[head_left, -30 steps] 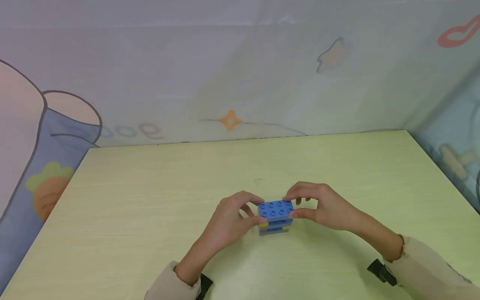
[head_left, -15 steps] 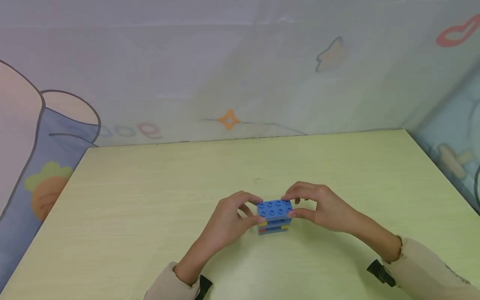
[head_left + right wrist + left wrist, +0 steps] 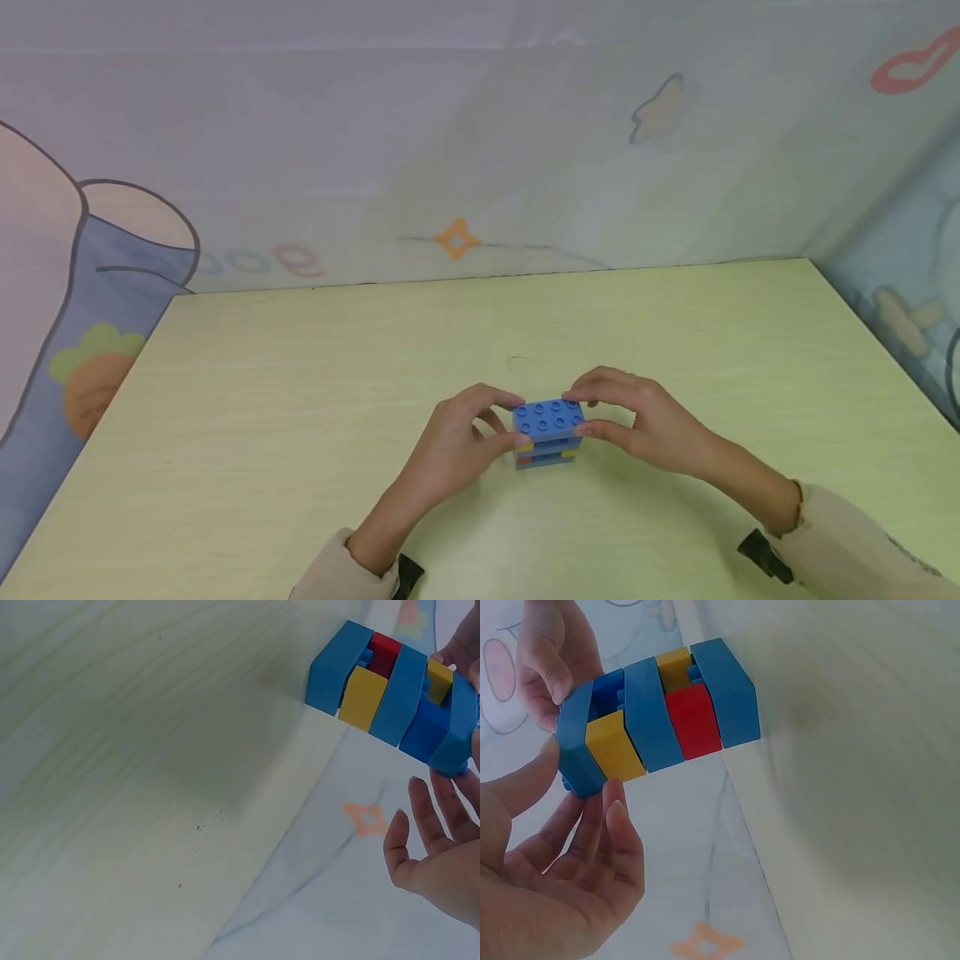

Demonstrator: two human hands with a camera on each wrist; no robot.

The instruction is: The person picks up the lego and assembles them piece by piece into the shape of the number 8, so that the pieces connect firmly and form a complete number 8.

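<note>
A tower of toy building blocks stands upright on the table. Its top blue brick (image 3: 547, 418) has round studs facing up. Below, small blocks alternate with long blue bricks: a yellow block (image 3: 615, 746) and a darker blue block (image 3: 426, 729) in the upper gap, a red block (image 3: 694, 720) and another yellow block (image 3: 364, 697) in the lower. My left hand (image 3: 457, 442) pinches the left end of the top brick, thumb in front and fingers behind. At the opposite end, my right hand (image 3: 648, 421) pinches that same brick likewise.
The pale wooden table (image 3: 300, 400) reaches back to a printed cloth backdrop (image 3: 375, 150), which also hangs at both sides. Black straps (image 3: 765, 557) show near the beige sleeves (image 3: 862, 542).
My right wrist and the back of that hand have dipped slightly. Both hands keep their pinch on the top blue brick, and the tower stays in place.
</note>
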